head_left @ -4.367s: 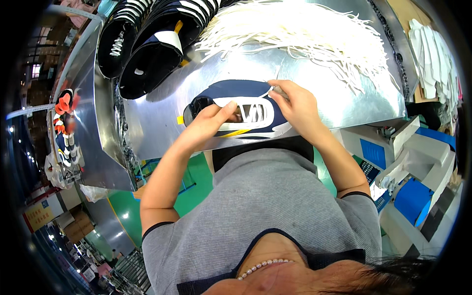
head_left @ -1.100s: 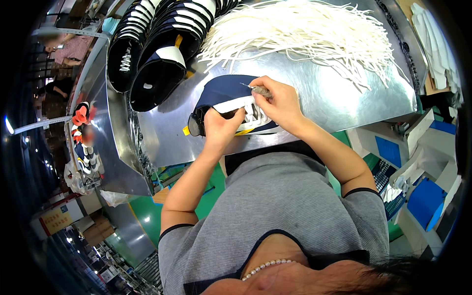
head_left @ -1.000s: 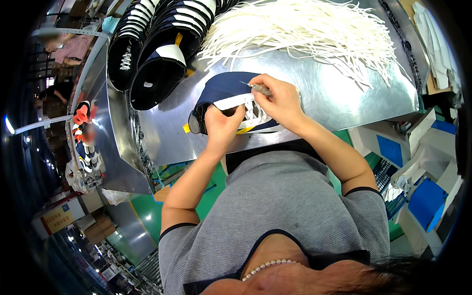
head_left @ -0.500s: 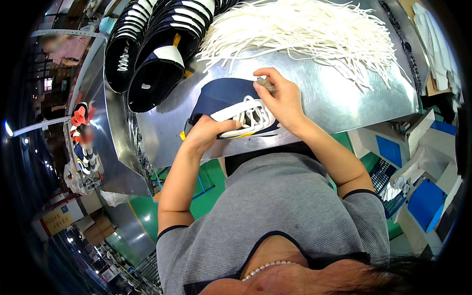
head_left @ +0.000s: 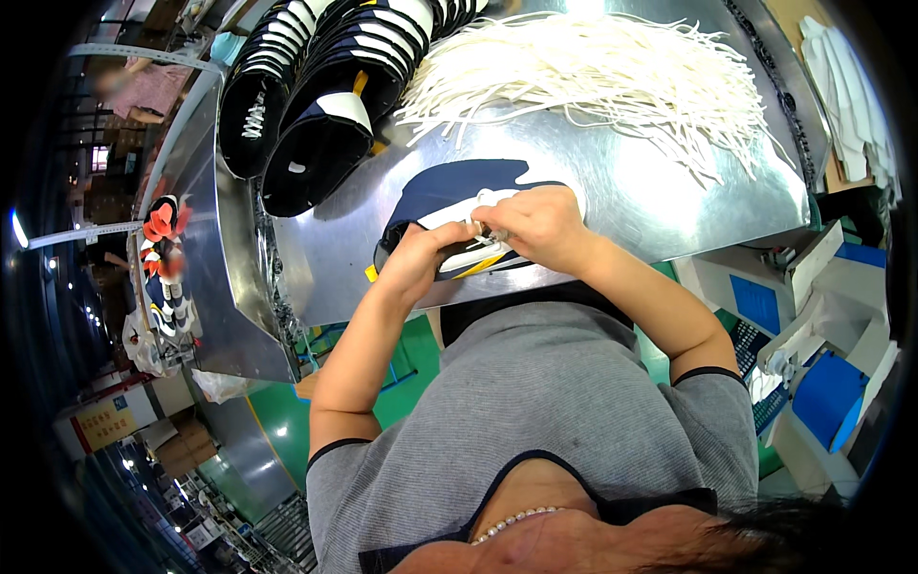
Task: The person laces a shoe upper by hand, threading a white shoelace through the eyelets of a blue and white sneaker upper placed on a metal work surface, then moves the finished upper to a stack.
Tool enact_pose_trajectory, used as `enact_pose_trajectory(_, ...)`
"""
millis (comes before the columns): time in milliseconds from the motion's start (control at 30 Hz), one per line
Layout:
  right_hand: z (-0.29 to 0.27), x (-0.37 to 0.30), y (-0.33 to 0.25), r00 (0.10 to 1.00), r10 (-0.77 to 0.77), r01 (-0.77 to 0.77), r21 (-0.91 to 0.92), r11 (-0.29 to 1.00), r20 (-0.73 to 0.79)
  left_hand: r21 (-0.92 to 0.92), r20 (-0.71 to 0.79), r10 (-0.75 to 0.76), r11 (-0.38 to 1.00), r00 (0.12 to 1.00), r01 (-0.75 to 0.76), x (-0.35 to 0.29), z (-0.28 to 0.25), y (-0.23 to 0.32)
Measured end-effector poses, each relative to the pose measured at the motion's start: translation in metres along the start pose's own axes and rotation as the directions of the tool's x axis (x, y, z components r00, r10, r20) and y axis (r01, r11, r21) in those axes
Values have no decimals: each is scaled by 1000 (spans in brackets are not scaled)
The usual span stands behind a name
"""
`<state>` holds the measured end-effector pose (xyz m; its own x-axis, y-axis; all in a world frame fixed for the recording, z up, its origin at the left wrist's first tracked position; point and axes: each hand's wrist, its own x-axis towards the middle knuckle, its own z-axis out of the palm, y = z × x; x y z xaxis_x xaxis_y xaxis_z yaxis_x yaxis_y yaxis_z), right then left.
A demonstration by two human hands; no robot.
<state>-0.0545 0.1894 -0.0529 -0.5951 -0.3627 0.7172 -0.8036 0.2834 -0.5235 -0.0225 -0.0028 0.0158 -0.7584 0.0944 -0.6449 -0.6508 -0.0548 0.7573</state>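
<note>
A navy shoe upper [head_left: 445, 187] with a white lacing panel and yellow trim lies on the metal table near its front edge. My left hand [head_left: 413, 258] grips its near-left side, the thumb pressed along the white panel. My right hand [head_left: 537, 227] is closed over the lace holes, fingertips pinched together close to my left thumb. White lace [head_left: 486, 199] shows just beyond those fingertips. The small grey-brown object seen earlier in my right hand is now mostly hidden by the fingers.
A big heap of white laces [head_left: 593, 81] lies across the far side of the metal table [head_left: 660, 215]. Nested dark shoe uppers [head_left: 316, 158] stand at the far left. White and blue bins [head_left: 827, 397] are at the right. Another person [head_left: 148, 88] is at the far left.
My right hand has come down and left from above the shoe upper onto its lace holes, meeting my left thumb. The left hand keeps its hold.
</note>
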Motion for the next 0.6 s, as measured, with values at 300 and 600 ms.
enact_pose_trajectory(300,0,3,-9,995,90,-87,89,992,-36,-11,-82,3,1000,997,-4,3,8,-7)
enact_pose_trajectory(600,-32,-12,-75,978,37,-163,634,756,207,-89,-66,11,996,998,-17,40,1,3)
